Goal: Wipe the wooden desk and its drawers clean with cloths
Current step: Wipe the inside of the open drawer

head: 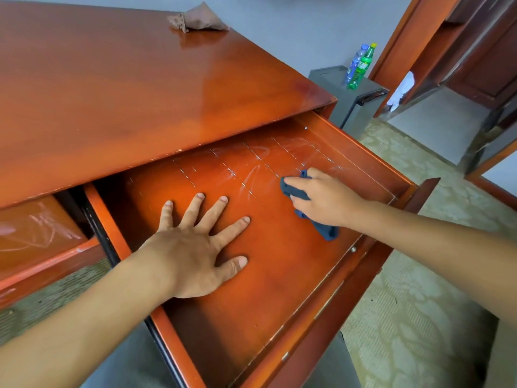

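Observation:
The reddish wooden desk (126, 88) fills the upper left. Its wide drawer (279, 275) is pulled out below the top, its floor streaked with pale dust marks toward the back. My left hand (195, 247) lies flat on the drawer floor with fingers spread. To its right, my right hand (321, 197) presses a dark blue cloth (326, 231) onto the drawer floor; the cloth sticks out in front of and behind the hand. A brown cloth (200, 19) lies bunched at the far edge of the desk top.
A second drawer (36, 236) stands partly open at the left, also dust-streaked. A grey cabinet (361, 105) with two plastic bottles (359, 65) stands beyond the desk's right end. Patterned carpet (419, 317) lies to the right, with a wooden door frame (397, 43) behind.

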Demonstrator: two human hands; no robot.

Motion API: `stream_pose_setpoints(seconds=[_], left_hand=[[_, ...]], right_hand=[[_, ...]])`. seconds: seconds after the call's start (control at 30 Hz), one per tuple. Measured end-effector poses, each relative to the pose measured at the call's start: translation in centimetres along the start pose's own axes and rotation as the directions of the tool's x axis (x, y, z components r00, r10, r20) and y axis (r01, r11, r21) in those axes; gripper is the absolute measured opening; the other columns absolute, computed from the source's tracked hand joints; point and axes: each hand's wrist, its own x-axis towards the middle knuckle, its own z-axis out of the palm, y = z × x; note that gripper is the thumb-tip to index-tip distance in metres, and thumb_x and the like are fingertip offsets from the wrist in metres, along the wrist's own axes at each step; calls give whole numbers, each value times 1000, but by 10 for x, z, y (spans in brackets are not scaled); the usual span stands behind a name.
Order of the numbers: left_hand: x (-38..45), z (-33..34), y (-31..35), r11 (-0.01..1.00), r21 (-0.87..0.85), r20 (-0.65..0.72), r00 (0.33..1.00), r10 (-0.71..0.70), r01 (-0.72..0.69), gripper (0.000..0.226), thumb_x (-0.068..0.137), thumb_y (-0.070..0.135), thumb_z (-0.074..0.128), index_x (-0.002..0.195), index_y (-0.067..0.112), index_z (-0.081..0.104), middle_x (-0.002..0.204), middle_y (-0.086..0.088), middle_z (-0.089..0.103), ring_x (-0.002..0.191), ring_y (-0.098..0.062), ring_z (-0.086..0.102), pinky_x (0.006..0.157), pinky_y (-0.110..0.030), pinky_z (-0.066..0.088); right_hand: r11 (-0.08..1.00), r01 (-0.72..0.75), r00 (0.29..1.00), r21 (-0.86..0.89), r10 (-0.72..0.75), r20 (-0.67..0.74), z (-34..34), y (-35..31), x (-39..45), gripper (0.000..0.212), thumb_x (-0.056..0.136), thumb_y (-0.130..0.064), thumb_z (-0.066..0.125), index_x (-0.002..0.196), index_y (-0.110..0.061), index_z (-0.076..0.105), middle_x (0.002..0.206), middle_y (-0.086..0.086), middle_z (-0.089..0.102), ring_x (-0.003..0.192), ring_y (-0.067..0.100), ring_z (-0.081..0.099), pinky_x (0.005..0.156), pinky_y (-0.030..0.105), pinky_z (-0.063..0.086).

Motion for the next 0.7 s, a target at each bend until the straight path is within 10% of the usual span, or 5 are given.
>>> stream_pose_setpoints(seconds=[0.17,0.33,0.5,0.7], left_hand=[[1,-1,1,1000,-7,-4,1000,-3,3,73,93,84,8,147,58,-33,158,11,-47,148,-29,-42,120,-68,-15],[-3,-2,1,1000,-17,-53,999,8,-9,77,93,83,12,153,54,-28,163,10,-39,152,-28,-36,122,-67,-12],[-5,-2,-1,998,-61,-115,993,-36,29,81,99,74,8,162,32,-20,167,7,-32,155,-20,-29,127,-59,-7],[-6,-2,-2,999,-47,-123,992,-25,19,82,100,74,13,162,32,-19,169,6,-30,156,-20,-26,127,-58,-4]], right_hand=[[952,296,946,76,-304,114,7,-48,-34,52,103,-40,51,152,-45,35,100,-7,40,75,12,51,64,32,46],[997,76,995,-10,-76,58,-6,-30,16,51,103,-39,48,153,-42,37,111,-3,42,91,23,58,77,41,52],[950,311,943,-40,-303,134,1,-65,-13,56,102,-40,49,154,-48,30,102,-6,38,66,9,44,55,30,34],[989,112,992,-96,-106,71,-9,-44,26,54,101,-38,49,154,-41,37,97,-5,36,78,19,50,58,34,32]])
